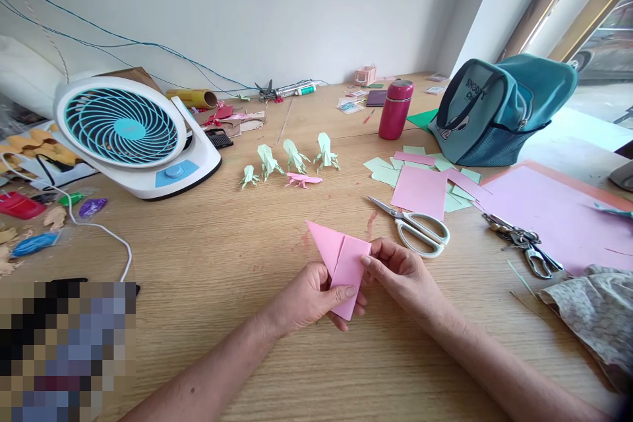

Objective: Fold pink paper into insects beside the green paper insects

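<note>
A folded pink sheet of paper (350,264) is held between both hands above the wooden table, with a pointed triangular flap at its upper left and a rectangular part on the right. My left hand (319,297) grips its lower left, thumb on top and fingers underneath. At the paper's upper right corner, my right hand (400,270) pinches the edge between thumb and fingers. Beyond the hands stand several pale green folded paper figures (295,157) and one pink paper figure (303,179). White-handled scissors (422,231) lie just past my right hand.
A white and blue fan (128,128) stands at the left. To the right are pink and green paper pieces (420,190), a magenta flask (396,110), a teal backpack (499,112), keys (524,244), a large pink sheet (558,211) and a patterned cloth (593,310).
</note>
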The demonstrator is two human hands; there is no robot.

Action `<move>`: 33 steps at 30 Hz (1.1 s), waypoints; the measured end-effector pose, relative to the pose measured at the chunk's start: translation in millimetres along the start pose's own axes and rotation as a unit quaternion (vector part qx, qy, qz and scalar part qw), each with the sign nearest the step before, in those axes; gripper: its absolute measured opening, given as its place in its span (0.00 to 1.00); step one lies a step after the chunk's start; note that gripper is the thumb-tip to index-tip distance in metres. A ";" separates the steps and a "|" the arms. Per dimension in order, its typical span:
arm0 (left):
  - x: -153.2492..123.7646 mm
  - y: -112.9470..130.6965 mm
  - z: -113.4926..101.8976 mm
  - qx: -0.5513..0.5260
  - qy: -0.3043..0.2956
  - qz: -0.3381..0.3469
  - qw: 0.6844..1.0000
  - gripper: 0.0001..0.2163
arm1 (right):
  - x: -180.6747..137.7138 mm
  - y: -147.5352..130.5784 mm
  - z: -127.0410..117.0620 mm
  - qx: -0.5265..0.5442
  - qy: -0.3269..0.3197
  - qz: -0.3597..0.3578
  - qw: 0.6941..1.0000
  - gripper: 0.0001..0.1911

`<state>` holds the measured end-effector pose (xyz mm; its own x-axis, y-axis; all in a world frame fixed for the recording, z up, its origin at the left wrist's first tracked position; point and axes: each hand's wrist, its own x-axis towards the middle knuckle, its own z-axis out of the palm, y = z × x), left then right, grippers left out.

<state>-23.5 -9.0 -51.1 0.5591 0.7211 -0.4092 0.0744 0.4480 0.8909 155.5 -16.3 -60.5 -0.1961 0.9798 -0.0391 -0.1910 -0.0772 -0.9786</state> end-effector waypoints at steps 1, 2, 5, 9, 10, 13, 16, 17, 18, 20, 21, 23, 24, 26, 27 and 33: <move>0.0 -0.1 -0.1 -0.001 0.002 0.001 1.000 0.20 | -0.3 -0.6 -0.3 0.001 -0.001 -0.001 1.000 0.16; 0.0 -0.1 -0.6 -0.002 0.002 0.002 1.000 0.20 | -0.6 -1.2 -0.7 0.002 -0.001 -0.004 1.000 0.16; -0.6 1.0 -3.6 -0.006 -0.005 0.003 1.000 0.18 | -0.9 -2.5 -3.8 -0.002 0.021 -0.029 0.999 0.13; -2.8 5.0 -10.4 -0.031 -0.046 -0.003 0.998 0.17 | 0.3 0.2 -11.7 -0.031 0.013 -0.108 0.994 0.14; -3.4 6.0 -12.3 -0.042 -0.061 -0.011 0.997 0.18 | 0.5 1.2 -13.8 -0.045 -0.001 -0.127 0.991 0.15; -4.7 8.2 -18.8 -0.080 -0.110 -0.049 0.990 0.20 | 0.2 1.5 -18.5 -0.103 -0.044 -0.145 0.983 0.12; -4.8 9.5 -25.8 -0.114 -0.148 -0.066 0.980 0.21 | -0.9 -1.6 -20.6 -0.149 -0.069 -0.136 0.977 0.13; -4.6 9.9 -27.8 -0.124 -0.157 -0.067 0.978 0.22 | -1.2 -2.5 -21.0 -0.158 -0.070 -0.135 0.976 0.14; -4.5 10.3 -29.6 -0.134 -0.164 -0.067 0.975 0.22 | -1.3 -2.9 -21.3 -0.164 -0.068 -0.137 0.974 0.14; -4.2 11.1 -31.8 -0.149 -0.179 -0.073 0.970 0.21 | -1.2 -2.8 -21.3 -0.186 -0.063 -0.148 0.969 0.15; -4.1 11.4 -32.4 -0.154 -0.190 -0.077 0.967 0.21 | -1.0 -2.5 -21.0 -0.207 -0.059 -0.158 0.964 0.15; -4.2 11.9 -32.6 -0.162 -0.213 -0.084 0.960 0.21 | -0.4 -2.4 -19.6 -0.259 -0.045 -0.190 0.946 0.12; -4.3 12.0 -32.6 -0.166 -0.223 -0.085 0.957 0.21 | -0.1 -2.9 -18.6 -0.282 -0.036 -0.208 0.936 0.09; -4.4 12.2 -33.6 -0.172 -0.231 -0.085 0.954 0.23 | 0.6 -4.8 -16.7 -0.304 -0.017 -0.242 0.921 0.05; -4.1 12.3 -34.6 -0.175 -0.228 -0.086 0.954 0.24 | 0.9 -5.9 -16.0 -0.305 -0.011 -0.256 0.917 0.05; 6.5 10.1 -41.8 -0.182 -0.125 -0.055 0.974 0.34 | 0.0 -4.9 -17.6 -0.263 0.025 -0.218 0.940 0.08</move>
<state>-53.6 22.3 -53.0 0.7511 0.5275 -0.3969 -0.1275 0.7059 0.6967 173.3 -12.7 -59.2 -0.1618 0.9057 0.3918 0.2616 0.4222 -0.8679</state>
